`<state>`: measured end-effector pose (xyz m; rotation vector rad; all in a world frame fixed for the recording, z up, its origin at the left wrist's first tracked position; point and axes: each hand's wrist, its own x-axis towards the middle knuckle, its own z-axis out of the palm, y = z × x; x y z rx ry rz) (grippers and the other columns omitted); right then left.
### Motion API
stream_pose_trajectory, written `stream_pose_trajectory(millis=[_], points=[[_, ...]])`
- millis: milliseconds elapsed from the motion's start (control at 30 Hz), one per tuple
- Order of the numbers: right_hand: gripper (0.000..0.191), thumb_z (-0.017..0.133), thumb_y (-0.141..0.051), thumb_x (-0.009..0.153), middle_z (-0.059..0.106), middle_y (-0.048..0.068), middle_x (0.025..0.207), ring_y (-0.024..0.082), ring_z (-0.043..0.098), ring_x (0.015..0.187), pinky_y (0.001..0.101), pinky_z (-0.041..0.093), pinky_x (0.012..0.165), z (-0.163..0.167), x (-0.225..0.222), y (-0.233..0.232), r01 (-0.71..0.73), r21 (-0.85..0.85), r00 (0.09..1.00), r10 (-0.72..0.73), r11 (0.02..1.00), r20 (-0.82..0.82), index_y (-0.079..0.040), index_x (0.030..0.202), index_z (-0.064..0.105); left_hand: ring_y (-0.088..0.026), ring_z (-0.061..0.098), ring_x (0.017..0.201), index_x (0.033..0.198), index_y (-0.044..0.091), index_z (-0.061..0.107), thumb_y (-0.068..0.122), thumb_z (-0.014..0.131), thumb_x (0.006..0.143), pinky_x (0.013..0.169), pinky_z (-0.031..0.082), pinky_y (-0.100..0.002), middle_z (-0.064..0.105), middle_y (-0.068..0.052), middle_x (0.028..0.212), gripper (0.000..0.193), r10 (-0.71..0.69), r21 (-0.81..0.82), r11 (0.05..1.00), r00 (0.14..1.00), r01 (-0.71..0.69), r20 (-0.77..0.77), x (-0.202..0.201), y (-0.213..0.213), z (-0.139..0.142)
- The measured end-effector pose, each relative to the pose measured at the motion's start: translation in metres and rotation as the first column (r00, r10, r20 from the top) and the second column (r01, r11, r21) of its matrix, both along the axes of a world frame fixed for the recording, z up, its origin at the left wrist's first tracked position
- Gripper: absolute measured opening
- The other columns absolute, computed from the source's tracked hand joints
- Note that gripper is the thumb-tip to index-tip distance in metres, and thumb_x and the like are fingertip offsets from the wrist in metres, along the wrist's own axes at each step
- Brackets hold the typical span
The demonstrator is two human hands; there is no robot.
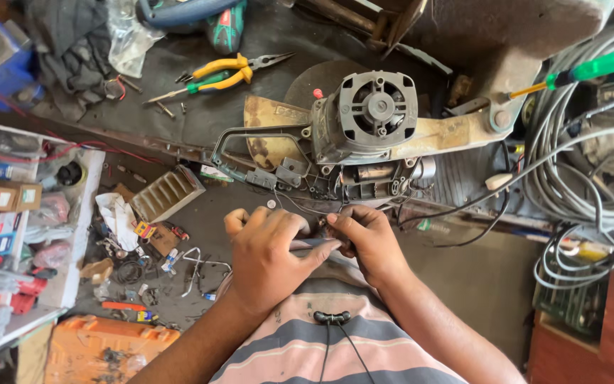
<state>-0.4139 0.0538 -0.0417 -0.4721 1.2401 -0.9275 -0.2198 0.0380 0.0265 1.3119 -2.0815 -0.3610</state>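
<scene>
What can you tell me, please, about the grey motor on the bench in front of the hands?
The motor is a grey, worn housing seen end-on, its square slotted end cap showing a round hub at the middle. It sits on a rusty, yellowed metal body atop the dark bench. A small red knob sits at its left edge. Dark wires hang below it toward both hands, which do not touch it.

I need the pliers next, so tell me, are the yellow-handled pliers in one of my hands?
No, the yellow-handled pliers lie on the bench beyond the motor, away from both hands.
</scene>
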Motion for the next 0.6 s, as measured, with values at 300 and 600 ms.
stream_pose_trajectory(millis=[300,600], points=[[0.020,0.076,-0.020,0.092,0.057,-0.004,0.060,0.003,0.044,0.051,0.0231,0.033,0.045,-0.001,-0.014,-0.005,-0.199,-0.240,0.924,0.100,0.950,-0.368,-0.003,0.081,0.071,-0.015,0.068,0.068,0.089,0.009,0.064,0.036,0.086,0.077,0.065,0.050,-0.035,0.074,0.001,0.081,0.037,0.340,0.425,0.877,0.914,-0.224,-0.220,-0.019,0.020,-0.008],[0.019,0.078,-0.019,0.092,0.064,-0.004,0.068,0.002,0.050,0.062,0.0223,0.042,0.053,-0.012,-0.018,-0.008,-0.335,-0.370,0.850,0.109,0.867,-0.515,-0.001,0.086,0.074,-0.008,0.069,0.086,0.126,0.002,0.062,0.018,0.074,0.087,0.058,0.057,-0.025,0.074,-0.002,0.108,0.044,0.634,0.731,0.570,0.364,0.377,-0.682,-0.042,0.038,-0.061]])
